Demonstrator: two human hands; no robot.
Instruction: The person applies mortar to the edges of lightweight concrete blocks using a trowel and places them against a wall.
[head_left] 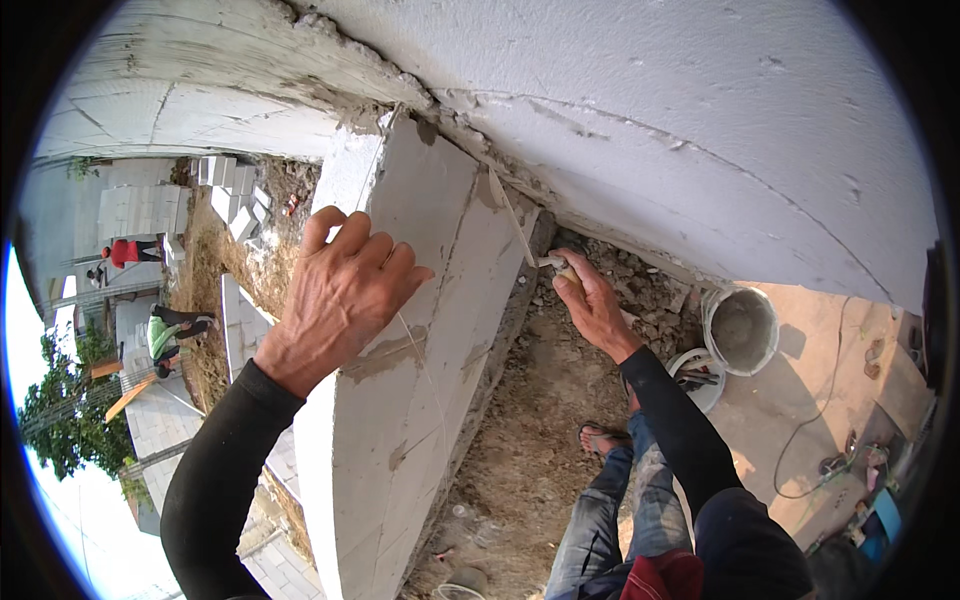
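My left hand (350,285) is raised over the top of a low wall of pale blocks (405,390), its fingers curled in. A thin string (428,375) runs out below this hand, and a line also shows above it toward the wall corner; the fingers seem closed on it. In my right hand (592,305) is the handle of a trowel (513,218). The thin blade points away toward the joint where the block wall meets a larger white wall (640,170). Grey mortar smears mark several block joints.
Right of my legs stand a mortar-stained bucket (762,350) and a smaller bucket (706,400) with tools. A cable (812,425) curves over the concrete floor. Rubble (640,285) lies along the wall's foot. Beyond the wall, at left, are stacked blocks (145,210) and two people (168,328).
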